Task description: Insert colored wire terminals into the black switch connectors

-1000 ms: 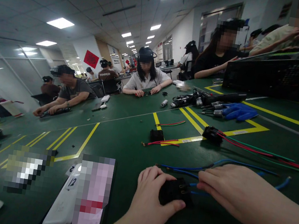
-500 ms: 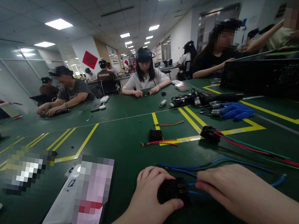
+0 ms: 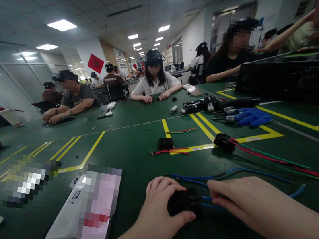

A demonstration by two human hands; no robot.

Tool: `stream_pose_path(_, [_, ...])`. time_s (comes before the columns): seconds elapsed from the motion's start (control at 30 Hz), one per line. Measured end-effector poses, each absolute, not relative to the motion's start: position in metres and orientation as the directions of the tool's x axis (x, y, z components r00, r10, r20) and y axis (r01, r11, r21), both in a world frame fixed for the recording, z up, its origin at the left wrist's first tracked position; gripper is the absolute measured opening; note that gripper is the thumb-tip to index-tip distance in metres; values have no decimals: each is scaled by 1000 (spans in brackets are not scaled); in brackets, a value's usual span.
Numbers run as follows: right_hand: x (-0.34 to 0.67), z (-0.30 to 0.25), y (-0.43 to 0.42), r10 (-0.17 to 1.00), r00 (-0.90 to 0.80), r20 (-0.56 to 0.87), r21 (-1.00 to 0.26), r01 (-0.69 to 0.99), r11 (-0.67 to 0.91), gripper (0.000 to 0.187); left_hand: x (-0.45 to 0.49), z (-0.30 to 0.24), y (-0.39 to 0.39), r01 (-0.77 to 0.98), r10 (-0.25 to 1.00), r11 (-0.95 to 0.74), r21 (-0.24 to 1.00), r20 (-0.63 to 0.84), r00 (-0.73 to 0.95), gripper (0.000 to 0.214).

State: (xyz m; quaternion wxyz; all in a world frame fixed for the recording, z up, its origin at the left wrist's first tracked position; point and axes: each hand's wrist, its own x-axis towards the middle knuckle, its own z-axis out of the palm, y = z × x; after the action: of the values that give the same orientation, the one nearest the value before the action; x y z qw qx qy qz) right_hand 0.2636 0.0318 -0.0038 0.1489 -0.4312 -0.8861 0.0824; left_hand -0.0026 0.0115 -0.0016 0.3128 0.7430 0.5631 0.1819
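Observation:
In the head view my left hand [image 3: 159, 209] wraps round a black plastic connector block [image 3: 184, 203] on the green table, thumb along its near side. Slots with metal contacts show at the block's right end. Blue wires [image 3: 207, 202] run from that end toward my right hand [image 3: 235, 197], whose fingers are closed in a pinch on a wire; the fingertips partly hide it. More blue wires [image 3: 230, 171] lie just behind my right hand. Farther off rests a second black connector [image 3: 165, 143] beside short red wires [image 3: 172, 151].
A black connector with red and green wires [image 3: 225, 142] lies behind my right hand. Blue gloves [image 3: 253, 118] and tools are farther back. To the left are a white power bank [image 3: 67, 210] and a phone [image 3: 101, 203]. A black metal case [image 3: 294, 79] stands at right; co-workers sit around.
My right hand has shifted very slightly left, toward the block. My left hand and the connector block stay almost where they were.

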Motion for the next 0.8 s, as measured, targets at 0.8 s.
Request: stream_pose_path(0.8, [258, 4, 30, 763, -614, 202, -326, 692, 644, 15, -4, -2, 10, 726, 950, -162, 668, -94, 299, 39])
